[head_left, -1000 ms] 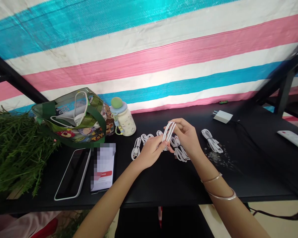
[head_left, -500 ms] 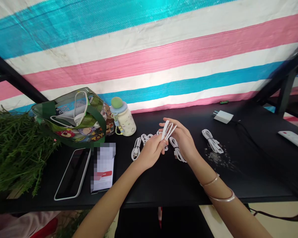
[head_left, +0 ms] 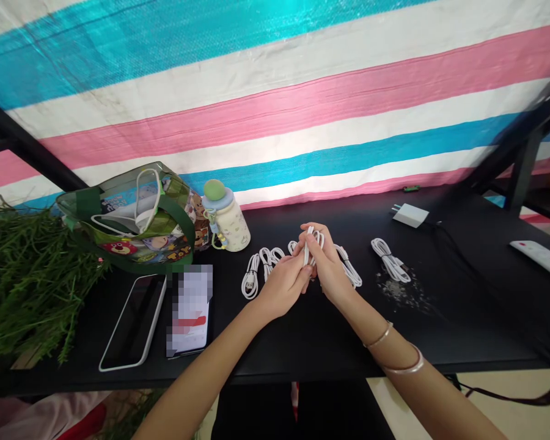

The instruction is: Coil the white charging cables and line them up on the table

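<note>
Both my hands meet over the middle of the black table (head_left: 311, 330). My left hand (head_left: 282, 286) and my right hand (head_left: 326, 269) are closed together on a looped white cable (head_left: 310, 239), whose loops stick up above my fingers. A trailing length of that cable (head_left: 352, 270) hangs out to the right of my right hand. Bundled white cables lie on the table to the left (head_left: 251, 275) and to the right (head_left: 389, 260) of my hands.
A green cartoon-print bag (head_left: 132, 220) and a small bottle with a green cap (head_left: 227, 219) stand at the back left. Two phones (head_left: 135, 321) lie near the front edge beside green foliage (head_left: 27, 275). A white charger plug (head_left: 410, 215) and a white power strip (head_left: 543, 260) sit on the right.
My right hand has closed in over the cable loops and come down toward my left hand. The bundle under my right hand a second ago no longer shows; cable now trails out to the right.
</note>
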`<state>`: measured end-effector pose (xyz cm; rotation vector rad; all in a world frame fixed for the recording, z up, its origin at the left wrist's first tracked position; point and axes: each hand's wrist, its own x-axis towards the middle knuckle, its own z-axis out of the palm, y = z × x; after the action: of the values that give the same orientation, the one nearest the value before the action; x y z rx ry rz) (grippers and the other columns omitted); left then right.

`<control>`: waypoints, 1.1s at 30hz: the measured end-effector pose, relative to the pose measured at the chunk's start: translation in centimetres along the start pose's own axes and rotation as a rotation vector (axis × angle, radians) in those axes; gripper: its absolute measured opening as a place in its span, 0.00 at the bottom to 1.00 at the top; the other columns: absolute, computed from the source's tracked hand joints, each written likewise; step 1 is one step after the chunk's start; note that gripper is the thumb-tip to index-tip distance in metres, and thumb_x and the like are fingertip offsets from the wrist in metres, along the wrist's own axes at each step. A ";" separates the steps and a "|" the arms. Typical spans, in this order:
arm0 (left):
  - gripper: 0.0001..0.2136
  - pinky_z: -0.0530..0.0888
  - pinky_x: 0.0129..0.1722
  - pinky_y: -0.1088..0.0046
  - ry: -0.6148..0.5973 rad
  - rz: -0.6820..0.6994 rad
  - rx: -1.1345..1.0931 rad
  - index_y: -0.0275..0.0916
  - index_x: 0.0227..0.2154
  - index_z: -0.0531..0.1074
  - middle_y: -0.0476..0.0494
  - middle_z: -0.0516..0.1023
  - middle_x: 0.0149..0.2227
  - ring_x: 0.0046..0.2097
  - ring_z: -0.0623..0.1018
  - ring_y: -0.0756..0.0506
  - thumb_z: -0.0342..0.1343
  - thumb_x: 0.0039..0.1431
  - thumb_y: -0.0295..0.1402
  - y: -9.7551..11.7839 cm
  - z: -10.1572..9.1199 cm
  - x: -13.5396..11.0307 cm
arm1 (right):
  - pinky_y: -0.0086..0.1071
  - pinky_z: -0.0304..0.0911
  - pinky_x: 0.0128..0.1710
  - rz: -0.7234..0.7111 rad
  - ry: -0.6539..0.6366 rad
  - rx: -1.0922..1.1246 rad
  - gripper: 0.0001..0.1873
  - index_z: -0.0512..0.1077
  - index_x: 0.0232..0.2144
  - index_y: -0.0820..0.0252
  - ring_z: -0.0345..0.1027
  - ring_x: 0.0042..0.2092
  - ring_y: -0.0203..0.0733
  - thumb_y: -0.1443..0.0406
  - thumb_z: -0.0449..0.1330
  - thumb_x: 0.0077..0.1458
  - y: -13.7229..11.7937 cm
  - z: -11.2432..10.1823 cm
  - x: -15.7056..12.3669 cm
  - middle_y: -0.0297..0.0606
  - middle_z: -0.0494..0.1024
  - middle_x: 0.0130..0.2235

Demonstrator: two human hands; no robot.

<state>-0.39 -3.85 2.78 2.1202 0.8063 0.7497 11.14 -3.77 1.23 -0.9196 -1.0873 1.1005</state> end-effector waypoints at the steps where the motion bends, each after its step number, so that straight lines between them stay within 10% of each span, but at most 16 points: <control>1: 0.10 0.67 0.43 0.67 0.000 -0.004 0.021 0.43 0.25 0.56 0.52 0.62 0.18 0.28 0.68 0.46 0.38 0.62 0.30 0.0 0.1 0.0 | 0.27 0.56 0.18 -0.013 0.001 0.002 0.15 0.61 0.41 0.52 0.63 0.22 0.34 0.52 0.54 0.56 0.1 0.0 -0.1 0.27 0.69 0.24; 9: 0.07 0.70 0.48 0.63 -0.005 -0.021 0.282 0.40 0.30 0.63 0.46 0.76 0.29 0.36 0.75 0.45 0.42 0.62 0.28 0.2 0.9 -0.2 | 0.26 0.54 0.18 -0.026 0.172 0.037 0.07 0.61 0.32 0.52 0.56 0.20 0.32 0.61 0.57 0.51 -0.5 0.7 -0.3 0.24 0.62 0.21; 25: 0.14 0.62 0.56 0.62 0.421 0.223 0.561 0.47 0.44 0.73 0.49 0.80 0.45 0.49 0.74 0.46 0.45 0.63 0.28 0.1 0.7 -0.9 | 0.28 0.63 0.26 -0.284 0.377 0.331 0.03 0.62 0.24 0.55 0.57 0.18 0.29 0.67 0.54 0.43 -2.5 -1.2 1.0 0.23 0.59 0.19; 33: 0.09 0.63 0.56 0.60 0.272 0.091 0.608 0.46 0.43 0.73 0.50 0.79 0.36 0.42 0.75 0.45 0.52 0.61 0.32 -0.9 0.4 -0.5 | 0.28 0.62 0.25 -0.201 0.271 0.427 0.02 0.65 0.24 0.55 0.55 0.19 0.31 0.67 0.53 0.46 -2.3 -1.3 1.0 0.25 0.58 0.20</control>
<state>-0.65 -3.91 1.71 2.6372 1.2080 0.9419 13.01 -3.35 3.28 -0.5841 -0.6693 0.9584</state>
